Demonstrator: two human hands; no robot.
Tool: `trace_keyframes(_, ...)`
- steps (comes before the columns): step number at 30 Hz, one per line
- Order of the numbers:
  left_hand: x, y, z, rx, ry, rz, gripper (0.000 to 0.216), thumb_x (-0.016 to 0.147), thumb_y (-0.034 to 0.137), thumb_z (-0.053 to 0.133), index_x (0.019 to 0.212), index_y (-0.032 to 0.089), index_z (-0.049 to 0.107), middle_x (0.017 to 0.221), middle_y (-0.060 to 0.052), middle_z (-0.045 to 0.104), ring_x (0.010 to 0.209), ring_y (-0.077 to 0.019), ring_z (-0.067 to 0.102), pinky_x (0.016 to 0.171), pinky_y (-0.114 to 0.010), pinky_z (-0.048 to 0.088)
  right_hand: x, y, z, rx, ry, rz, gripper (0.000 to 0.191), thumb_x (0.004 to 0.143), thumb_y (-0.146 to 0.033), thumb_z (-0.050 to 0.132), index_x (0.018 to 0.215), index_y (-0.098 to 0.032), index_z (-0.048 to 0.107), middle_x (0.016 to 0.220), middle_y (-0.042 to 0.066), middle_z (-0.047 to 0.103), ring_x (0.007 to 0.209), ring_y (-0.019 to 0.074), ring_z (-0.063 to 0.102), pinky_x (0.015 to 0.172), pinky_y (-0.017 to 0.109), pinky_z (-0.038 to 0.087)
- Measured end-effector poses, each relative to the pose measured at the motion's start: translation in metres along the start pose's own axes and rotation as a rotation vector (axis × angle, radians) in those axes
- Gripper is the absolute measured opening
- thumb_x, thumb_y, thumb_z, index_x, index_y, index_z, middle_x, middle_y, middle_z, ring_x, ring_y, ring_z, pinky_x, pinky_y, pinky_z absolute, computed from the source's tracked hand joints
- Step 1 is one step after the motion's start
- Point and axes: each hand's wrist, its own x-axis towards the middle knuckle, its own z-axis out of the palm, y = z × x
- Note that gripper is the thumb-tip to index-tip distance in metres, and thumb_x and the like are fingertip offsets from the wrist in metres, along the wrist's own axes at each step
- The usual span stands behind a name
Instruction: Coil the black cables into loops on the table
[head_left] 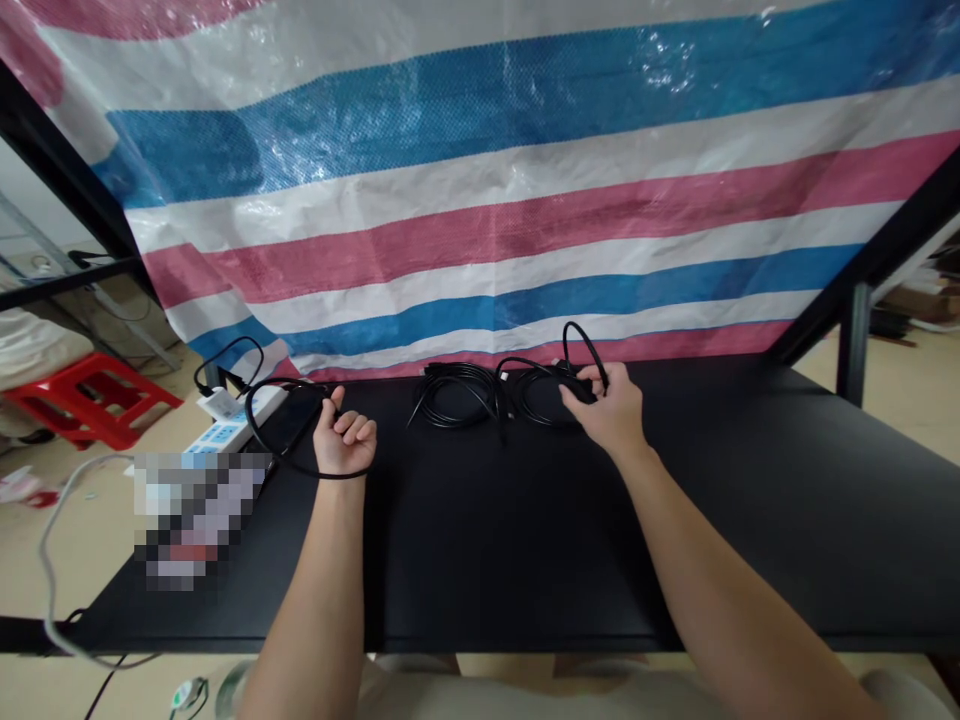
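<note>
My left hand is closed, palm up, around a black cable at the left of the tabletop. The cable loops out to the left of the hand and passes across the wrist. My right hand pinches a second black cable between thumb and fingers, and a loop of it stands up above the fingers. Beside that hand, partly behind it, a coil of black cable lies on the table. Another coiled black cable rests further left, between my hands.
A white power strip with a white plug-in charger lies along the table's left side, near a blurred-out patch. Striped plastic sheeting hangs behind the black table. A red stool stands on the floor at left.
</note>
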Motion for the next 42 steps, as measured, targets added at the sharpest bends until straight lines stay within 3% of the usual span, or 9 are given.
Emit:
trace_keyframes(7,0.0,-0.002,0.003,0.14,0.048,0.028,0.048,0.097,0.033,0.033,0.059,0.018,0.058,0.034,0.008,0.03,0.025,-0.0044,0.025,0.033,-0.016,0.025,0.01,0.001,0.001,0.489,0.011,0.289,0.048,0.057,-0.057,0.074,0.051,-0.023,0.042,0.036,-0.009,0.033,0.033,0.0081,0.034,0.033,0.023,0.027)
trace_keyframes(11,0.0,-0.011,0.008,0.387,0.103,0.069,0.036,0.09,0.033,0.047,0.059,0.017,0.053,0.037,0.004,0.044,0.027,-0.0071,0.037,0.033,-0.018,0.029,0.008,0.0,0.007,0.632,-0.02,0.354,0.056,0.063,-0.073,0.062,0.051,-0.024,0.037,0.036,-0.01,0.024,0.033,0.0083,0.031,0.033,0.023,0.029)
trace_keyframes(16,-0.003,-0.021,0.009,0.529,-0.035,0.146,0.03,0.081,0.037,0.06,0.06,0.017,0.05,0.037,0.003,0.048,0.028,-0.0092,0.042,0.034,-0.019,0.033,0.003,0.004,0.009,0.42,0.025,0.226,0.056,0.062,-0.074,0.06,0.057,-0.024,0.034,0.046,-0.009,0.032,0.043,0.0092,0.034,0.042,0.025,0.034)
trace_keyframes(20,-0.008,-0.024,0.011,0.535,-0.113,0.165,0.03,0.081,0.039,0.06,0.062,0.018,0.05,0.032,0.005,0.043,0.024,-0.0085,0.036,0.033,-0.019,0.031,-0.007,0.001,0.011,0.107,0.041,-0.011,0.062,0.036,-0.054,0.083,0.073,-0.024,0.044,0.069,-0.006,0.047,0.061,0.0123,0.045,0.058,0.03,0.043)
trace_keyframes(22,-0.009,-0.025,0.011,0.528,-0.128,0.163,0.029,0.083,0.037,0.058,0.062,0.018,0.051,0.031,0.005,0.044,0.023,-0.0089,0.036,0.033,-0.019,0.031,-0.01,-0.004,0.014,0.005,0.079,-0.059,0.063,0.032,-0.046,0.085,0.076,-0.023,0.046,0.076,-0.003,0.05,0.068,0.015,0.048,0.063,0.032,0.045)
trace_keyframes(26,-0.007,-0.023,0.01,0.523,-0.138,0.132,0.029,0.084,0.033,0.055,0.059,0.017,0.053,0.032,0.002,0.046,0.025,-0.0104,0.039,0.034,-0.021,0.032,-0.007,-0.011,0.015,0.099,0.118,0.173,0.041,0.049,-0.045,0.076,0.064,-0.024,0.045,0.061,-0.004,0.049,0.056,0.0138,0.046,0.054,0.03,0.041)
trace_keyframes(31,-0.008,-0.022,0.008,0.6,-0.189,-0.001,0.022,0.074,0.022,0.061,0.054,0.012,0.06,0.049,-0.005,0.061,0.04,-0.0123,0.054,0.042,-0.022,0.039,0.005,-0.01,0.005,0.609,-0.084,0.445,0.047,0.051,-0.059,0.075,0.06,-0.024,0.045,0.044,-0.008,0.038,0.039,0.01,0.036,0.036,0.024,0.025)
trace_keyframes(37,-0.018,-0.034,0.009,0.714,-0.395,-0.149,0.012,0.065,0.021,0.073,0.065,0.011,0.066,0.049,-0.002,0.059,0.04,-0.011,0.052,0.042,-0.021,0.038,-0.001,-0.02,0.009,0.735,-0.222,0.297,0.057,0.059,-0.077,0.062,0.055,-0.025,0.041,0.037,-0.011,0.022,0.036,0.0094,0.029,0.037,0.025,0.027)
trace_keyframes(42,-0.019,-0.048,0.016,0.551,-0.312,-0.075,0.019,0.07,0.028,0.07,0.066,0.015,0.057,0.046,0.002,0.056,0.035,-0.0095,0.048,0.036,-0.019,0.036,-0.013,-0.029,0.02,0.52,-0.198,0.074,0.067,0.048,-0.086,0.059,0.055,-0.025,0.032,0.043,-0.007,0.035,0.042,0.0093,0.032,0.042,0.026,0.029)
